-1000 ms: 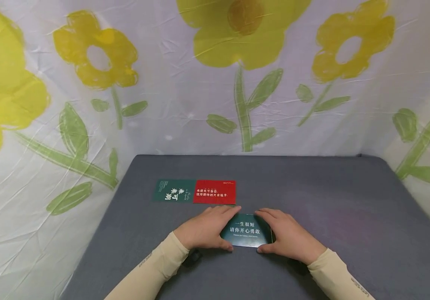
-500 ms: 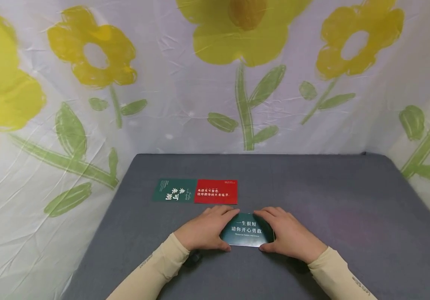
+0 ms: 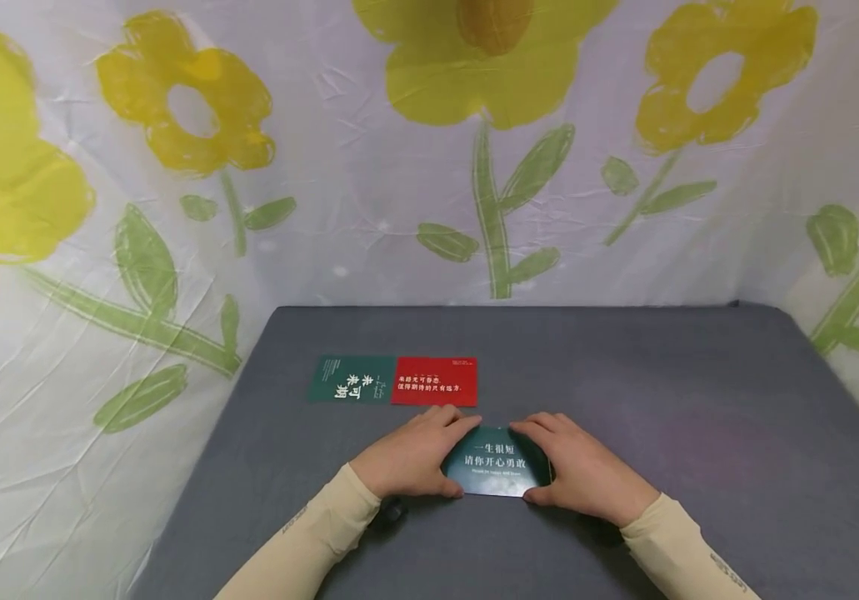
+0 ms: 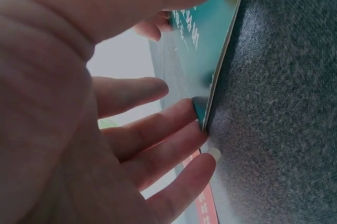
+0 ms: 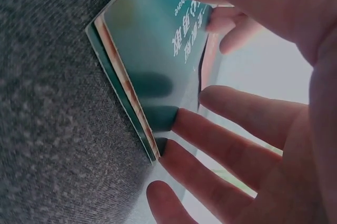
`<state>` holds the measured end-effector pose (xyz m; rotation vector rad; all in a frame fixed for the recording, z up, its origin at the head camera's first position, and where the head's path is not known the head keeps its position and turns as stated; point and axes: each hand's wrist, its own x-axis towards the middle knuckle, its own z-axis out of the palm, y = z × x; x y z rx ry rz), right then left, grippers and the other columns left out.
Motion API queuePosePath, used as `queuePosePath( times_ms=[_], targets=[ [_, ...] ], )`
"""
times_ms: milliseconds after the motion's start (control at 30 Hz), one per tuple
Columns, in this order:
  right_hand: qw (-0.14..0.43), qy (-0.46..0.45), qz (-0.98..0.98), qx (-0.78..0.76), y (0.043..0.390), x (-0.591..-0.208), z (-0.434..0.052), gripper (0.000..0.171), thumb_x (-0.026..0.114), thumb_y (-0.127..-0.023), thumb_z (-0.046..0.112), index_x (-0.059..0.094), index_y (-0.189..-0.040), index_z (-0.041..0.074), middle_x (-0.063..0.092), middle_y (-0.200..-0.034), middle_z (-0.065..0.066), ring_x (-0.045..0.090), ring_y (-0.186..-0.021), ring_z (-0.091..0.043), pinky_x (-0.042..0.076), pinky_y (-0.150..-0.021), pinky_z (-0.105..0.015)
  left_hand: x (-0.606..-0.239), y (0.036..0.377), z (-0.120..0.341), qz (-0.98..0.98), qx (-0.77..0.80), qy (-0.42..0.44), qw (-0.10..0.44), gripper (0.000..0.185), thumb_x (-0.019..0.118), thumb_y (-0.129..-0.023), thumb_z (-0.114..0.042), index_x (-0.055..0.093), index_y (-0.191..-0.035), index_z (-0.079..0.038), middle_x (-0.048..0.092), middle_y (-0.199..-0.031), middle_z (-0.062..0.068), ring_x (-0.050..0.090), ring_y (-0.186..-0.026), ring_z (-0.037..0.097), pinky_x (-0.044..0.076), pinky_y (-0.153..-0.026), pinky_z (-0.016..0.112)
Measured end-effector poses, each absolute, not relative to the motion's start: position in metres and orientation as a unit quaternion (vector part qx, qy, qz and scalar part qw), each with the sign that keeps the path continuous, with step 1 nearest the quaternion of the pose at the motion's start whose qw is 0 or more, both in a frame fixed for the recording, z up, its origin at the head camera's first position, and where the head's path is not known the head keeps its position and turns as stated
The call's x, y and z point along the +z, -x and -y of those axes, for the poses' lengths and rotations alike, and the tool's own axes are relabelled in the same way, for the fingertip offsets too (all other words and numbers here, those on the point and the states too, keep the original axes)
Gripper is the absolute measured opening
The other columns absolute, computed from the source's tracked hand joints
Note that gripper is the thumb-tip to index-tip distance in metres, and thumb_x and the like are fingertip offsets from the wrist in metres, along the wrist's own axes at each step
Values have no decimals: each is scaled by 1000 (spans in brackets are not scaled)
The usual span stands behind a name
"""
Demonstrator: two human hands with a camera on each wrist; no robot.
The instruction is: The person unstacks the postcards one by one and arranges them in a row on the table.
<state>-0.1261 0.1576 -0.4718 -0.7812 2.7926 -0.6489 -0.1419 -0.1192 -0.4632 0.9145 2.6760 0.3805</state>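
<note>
A small stack of dark green cards with white lettering lies near the front middle of the table. My left hand grips its left end, with the thumb at the near edge and fingertips at the far edge. At the right end, my right hand holds the same two edges. The right wrist view shows layers slightly offset along the side of the stack. In the left wrist view, the fingertips touch a corner of the green top card.
Behind the hands lie a red card and a green card, side by side and meeting at their edges. The grey table runs back to a flower-printed cloth. A small dark object sits under the left wrist.
The view has shifted slightly. Both hands keep their hold on the stack, which stays in nearly the same place. The red and green cards behind have not moved.
</note>
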Motion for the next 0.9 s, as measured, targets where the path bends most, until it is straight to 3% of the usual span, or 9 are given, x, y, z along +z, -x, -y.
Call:
queuePosePath(
  times_ms=[400,700,900],
  targets=[
    [89,263,-936,-215,126,-471,-157,85,100,-74,33,63,-148,12,65,-141,-3,61,-127,-25,58,-108,-50,-464,143,120,-926,135,-322,143,96,93,-81,-39,49,-163,-16,59,-143,0,56,-124,13,55,-107,30],
    [89,252,-941,-209,127,-466,-159,85,98,-76,35,62,-150,14,66,-145,-6,63,-130,-30,56,-109,-56,-461,143,122,-929,148,-309,140,100,93,-81,-41,45,-165,-19,58,-151,1,55,-133,17,52,-116,39],
    [82,251,-938,-225,133,-462,-168,85,98,-77,31,62,-150,11,65,-147,-10,62,-134,-35,53,-110,-61,-459,152,114,-928,155,-313,132,101,94,-80,-40,45,-165,-17,58,-149,1,55,-131,15,53,-114,38]
  ],
)
